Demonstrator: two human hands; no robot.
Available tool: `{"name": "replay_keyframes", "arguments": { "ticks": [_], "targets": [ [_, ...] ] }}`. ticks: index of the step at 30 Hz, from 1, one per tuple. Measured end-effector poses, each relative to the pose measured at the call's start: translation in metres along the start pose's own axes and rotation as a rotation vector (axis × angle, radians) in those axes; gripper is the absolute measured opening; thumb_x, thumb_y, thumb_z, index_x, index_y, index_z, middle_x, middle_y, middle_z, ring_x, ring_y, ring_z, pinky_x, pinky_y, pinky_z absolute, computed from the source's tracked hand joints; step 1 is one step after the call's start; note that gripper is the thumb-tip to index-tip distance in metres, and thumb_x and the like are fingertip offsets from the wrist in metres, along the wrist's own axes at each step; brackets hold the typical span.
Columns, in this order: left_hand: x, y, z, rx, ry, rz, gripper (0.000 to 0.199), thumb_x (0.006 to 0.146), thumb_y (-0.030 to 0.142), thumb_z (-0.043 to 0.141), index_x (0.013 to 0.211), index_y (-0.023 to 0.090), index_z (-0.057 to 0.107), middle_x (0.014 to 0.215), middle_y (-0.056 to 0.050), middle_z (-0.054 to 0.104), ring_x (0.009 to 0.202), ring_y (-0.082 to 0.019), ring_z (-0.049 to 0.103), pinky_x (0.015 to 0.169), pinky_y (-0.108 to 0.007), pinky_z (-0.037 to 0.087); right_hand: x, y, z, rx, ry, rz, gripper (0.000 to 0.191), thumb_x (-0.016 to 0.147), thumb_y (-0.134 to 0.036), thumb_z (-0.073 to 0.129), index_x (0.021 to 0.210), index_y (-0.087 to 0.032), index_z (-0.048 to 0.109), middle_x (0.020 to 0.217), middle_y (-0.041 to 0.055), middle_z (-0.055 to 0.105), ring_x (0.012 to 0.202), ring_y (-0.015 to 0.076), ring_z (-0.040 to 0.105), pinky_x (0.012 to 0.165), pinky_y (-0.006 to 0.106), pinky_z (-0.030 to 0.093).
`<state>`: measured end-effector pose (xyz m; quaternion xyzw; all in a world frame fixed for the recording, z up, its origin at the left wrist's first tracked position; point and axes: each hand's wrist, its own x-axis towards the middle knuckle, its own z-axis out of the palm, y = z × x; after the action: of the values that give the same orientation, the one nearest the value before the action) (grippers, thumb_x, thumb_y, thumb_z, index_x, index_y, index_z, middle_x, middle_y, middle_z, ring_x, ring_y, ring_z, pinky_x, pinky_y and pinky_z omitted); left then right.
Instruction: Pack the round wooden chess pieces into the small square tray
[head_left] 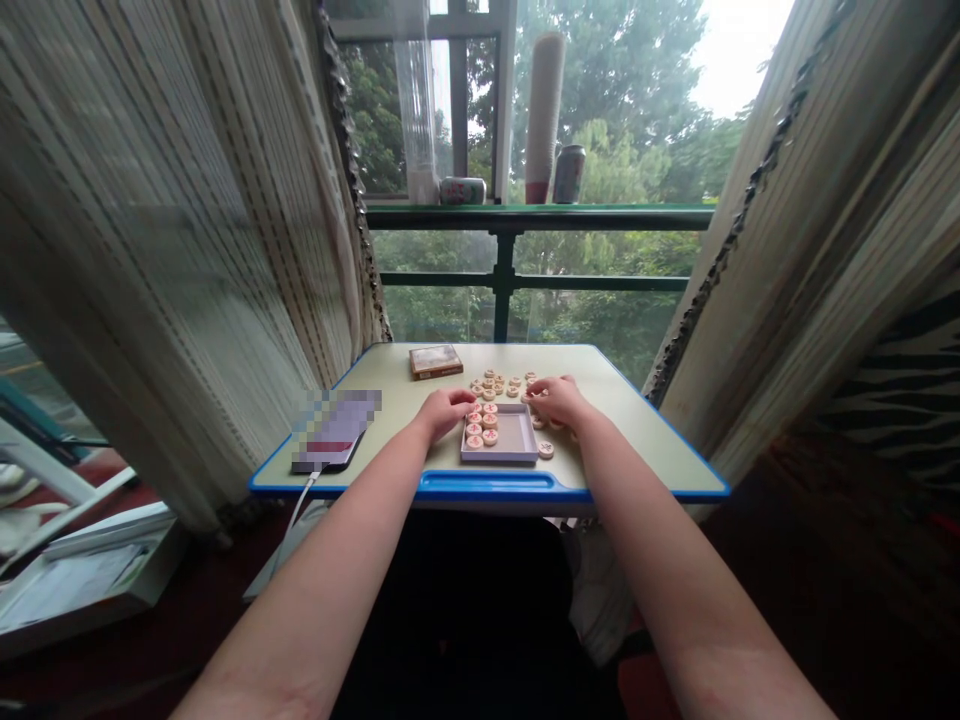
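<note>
A shallow box lies open near the front edge of the small table. Several round wooden pieces with red characters stand in two columns in its left part; its right part shows bare bottom. Behind the box, more round pieces lie loose, and one rests just right of it. My left hand is at the box's back left corner, its fingertips together at a piece there. My right hand is bent over loose pieces beyond the back right corner, its fingertips near one piece.
A flat brown box lies at the table's back left. A phone with a white cable is at the left edge. Cans and a tall stack of cups stand on the ledge behind. Curtains hang on both sides.
</note>
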<state>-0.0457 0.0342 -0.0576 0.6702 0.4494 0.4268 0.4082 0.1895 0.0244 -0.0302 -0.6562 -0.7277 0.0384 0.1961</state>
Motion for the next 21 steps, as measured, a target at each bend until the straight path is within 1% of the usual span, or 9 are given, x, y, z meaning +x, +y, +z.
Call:
{"name": "replay_keyframes", "arguments": {
  "ticks": [3, 6, 8, 12, 17, 19, 21],
  "targets": [
    [0.0000, -0.0003, -0.0006, 0.016, 0.001, -0.005, 0.019, 0.061, 0.020, 0.065, 0.079, 0.015, 0.070, 0.082, -0.006, 0.070, 0.083, -0.020, 0.062, 0.085, -0.034, 0.046, 0.0027, 0.0016, 0.0004, -0.023, -0.021, -0.014, 0.022, 0.078, -0.036, 0.058, 0.088, -0.022, 0.072, 0.084, 0.0052, 0.070, 0.089, 0.0221, 0.058, 0.094, 0.039, 0.033],
    [-0.0006, 0.0012, -0.0001, -0.004, 0.003, -0.012, 0.019, 0.061, 0.018, 0.065, 0.079, 0.014, 0.069, 0.083, -0.006, 0.070, 0.082, -0.019, 0.063, 0.084, -0.034, 0.047, 0.0026, 0.0020, 0.0008, -0.016, 0.013, -0.023, 0.026, 0.077, -0.037, 0.059, 0.093, -0.021, 0.071, 0.091, 0.0058, 0.070, 0.096, 0.0238, 0.055, 0.093, 0.038, 0.034],
    [-0.0011, 0.0025, 0.0005, -0.010, 0.005, -0.015, 0.019, 0.061, 0.017, 0.064, 0.079, 0.014, 0.069, 0.083, -0.006, 0.070, 0.081, -0.019, 0.063, 0.083, -0.034, 0.047, 0.0012, 0.0016, 0.0012, -0.007, 0.024, -0.031, 0.024, 0.077, -0.037, 0.059, 0.092, -0.022, 0.071, 0.089, 0.0057, 0.070, 0.096, 0.0239, 0.054, 0.093, 0.037, 0.035],
    [-0.0008, 0.0019, 0.0007, 0.008, 0.009, -0.010, 0.020, 0.061, 0.018, 0.064, 0.080, 0.013, 0.069, 0.084, -0.007, 0.070, 0.081, -0.020, 0.063, 0.083, -0.034, 0.047, -0.0008, 0.0008, 0.0018, 0.006, 0.020, -0.020, 0.019, 0.077, -0.035, 0.060, 0.087, -0.022, 0.071, 0.082, 0.0047, 0.070, 0.091, 0.0222, 0.055, 0.091, 0.036, 0.036],
    [0.0004, -0.0017, -0.0006, 0.031, -0.005, 0.004, 0.021, 0.062, 0.020, 0.064, 0.081, 0.014, 0.069, 0.085, -0.007, 0.070, 0.082, -0.020, 0.063, 0.085, -0.035, 0.046, -0.0005, 0.0014, 0.0024, 0.040, 0.064, -0.004, 0.017, 0.076, -0.032, 0.061, 0.086, -0.021, 0.071, 0.080, 0.0049, 0.068, 0.092, 0.0223, 0.053, 0.088, 0.034, 0.038],
    [-0.0001, -0.0015, -0.0005, 0.023, -0.003, 0.004, 0.021, 0.062, 0.020, 0.065, 0.081, 0.014, 0.069, 0.084, -0.007, 0.071, 0.082, -0.020, 0.063, 0.084, -0.035, 0.047, -0.0008, 0.0011, 0.0015, 0.076, 0.093, 0.001, 0.019, 0.076, -0.031, 0.061, 0.090, -0.021, 0.070, 0.084, 0.0049, 0.069, 0.097, 0.0233, 0.051, 0.088, 0.034, 0.039],
    [-0.0010, -0.0004, -0.0001, 0.018, 0.004, 0.002, 0.020, 0.061, 0.019, 0.065, 0.080, 0.014, 0.070, 0.083, -0.007, 0.070, 0.082, -0.020, 0.063, 0.084, -0.034, 0.047, -0.0016, -0.0002, -0.0005, 0.124, 0.116, 0.000, 0.025, 0.076, -0.031, 0.061, 0.098, -0.021, 0.068, 0.090, 0.0037, 0.069, 0.102, 0.0241, 0.048, 0.087, 0.033, 0.040]
  ]
}}
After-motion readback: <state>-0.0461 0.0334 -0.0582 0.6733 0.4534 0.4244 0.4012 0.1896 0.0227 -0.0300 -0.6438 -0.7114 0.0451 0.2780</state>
